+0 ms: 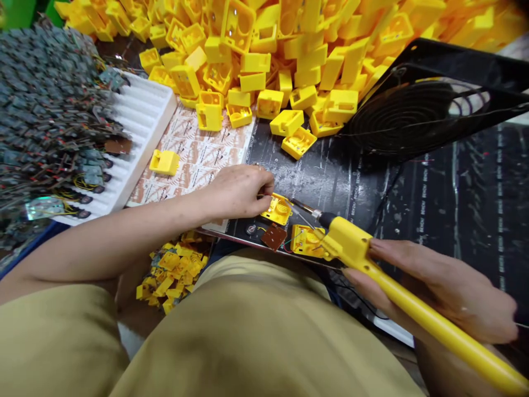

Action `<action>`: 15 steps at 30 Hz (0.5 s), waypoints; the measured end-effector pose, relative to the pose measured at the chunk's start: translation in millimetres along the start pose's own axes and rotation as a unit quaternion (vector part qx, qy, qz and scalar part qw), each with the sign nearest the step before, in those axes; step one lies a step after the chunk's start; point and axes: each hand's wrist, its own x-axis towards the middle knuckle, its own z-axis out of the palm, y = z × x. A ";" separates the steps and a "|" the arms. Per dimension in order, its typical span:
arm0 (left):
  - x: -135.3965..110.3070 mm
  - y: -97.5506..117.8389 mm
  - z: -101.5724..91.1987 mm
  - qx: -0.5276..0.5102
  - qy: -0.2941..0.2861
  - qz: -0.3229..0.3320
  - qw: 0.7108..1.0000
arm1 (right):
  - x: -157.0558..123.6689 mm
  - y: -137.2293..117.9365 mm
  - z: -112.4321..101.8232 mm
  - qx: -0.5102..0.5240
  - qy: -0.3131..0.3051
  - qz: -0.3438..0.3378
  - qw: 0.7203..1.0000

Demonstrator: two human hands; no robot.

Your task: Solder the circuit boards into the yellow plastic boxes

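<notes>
here we go, left hand (237, 193) curled in, fingertips pressing a yellow plastic housing (278, 209) on the black mat (322, 176), right hand (438, 286) fingers wrapped firmly round a yellow soldering iron (421, 309) just beside it.

This is a small workshop, the kind with lots of the same parts. A big heap of yellow plastic cases (264, 60) fills the far side, a pile of little circuit boards with wires (45, 121) sits on the left, and a yellow soldering iron (413, 298) is on the right, by a black work mat (330, 176)
</notes>
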 end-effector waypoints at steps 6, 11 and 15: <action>4.4 1.6 -4.3 0.002 -0.013 -0.006 1.000 | 14.9 -6.0 1.2 -0.024 -0.038 -0.080 0.996; 6.6 4.7 -7.2 0.047 -0.015 0.008 0.999 | 25.4 -9.6 3.2 -0.044 -0.035 -0.135 0.989; 8.8 8.0 -11.0 0.065 -0.021 0.012 0.998 | 29.0 -15.7 -4.0 -0.049 -0.074 -0.141 0.986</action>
